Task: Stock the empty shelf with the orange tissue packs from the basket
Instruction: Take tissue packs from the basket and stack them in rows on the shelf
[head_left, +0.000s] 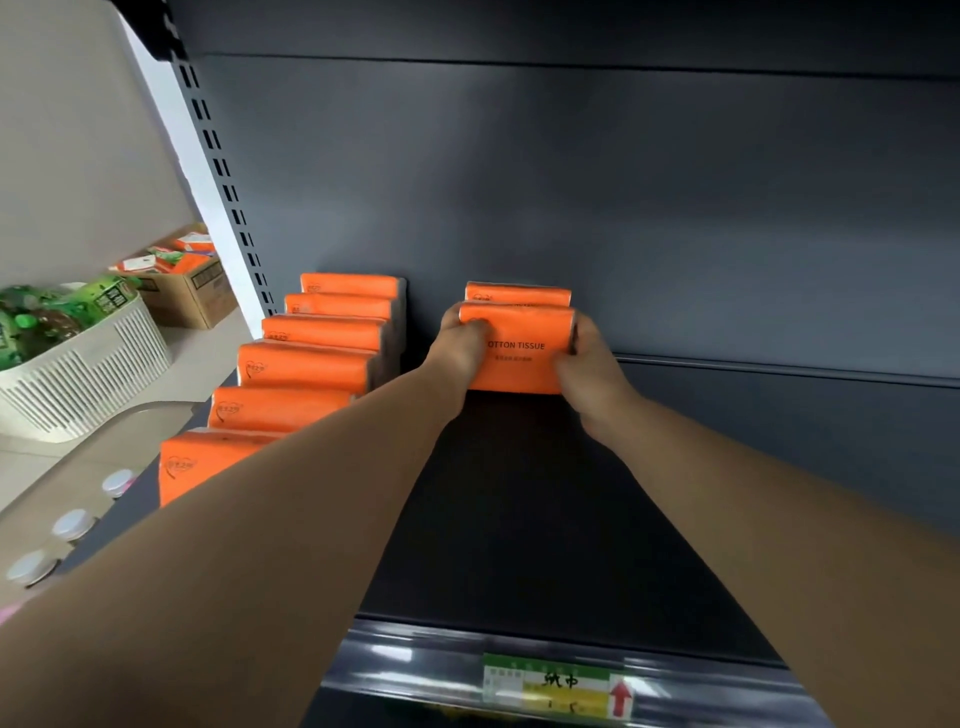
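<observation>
Far left, off the shelf: white basket (88, 379) on the floor. Only green wrappers show in it, so I cannot tell whether any orange stock is left inside. Cardboard box (192, 301) behind it, some orange and white packaging on top. Bottle caps (72, 522) below the shelf's left edge.

Shelf (545, 519), left edge: row of six packs (306, 364), upright, one behind another from the back wall to near the front edge. That row looks finished.

Next along, a second row is just begun. The back pack (517, 293) stands against the back wall. Directly in front of it, touching or nearly so, is the held pack (519, 358), upright with its printed face toward the front edge and its base on or just at the shelf surface; contact is hard to confirm.

Left hand (460, 348): fingers curled over the held pack's upper left corner. Right hand (592, 374): wrapped round its right end. The pack sits squarely between the two hands, gripped at both ends.

Front of the second row: bare shelf to the front edge. Right half of the shelf: bare as far as the view reaches. Price label (556, 686) on the front rail.

Judgement: under halfway. One row is done, the second has two packs, and the rest of the width is still to fill.
</observation>
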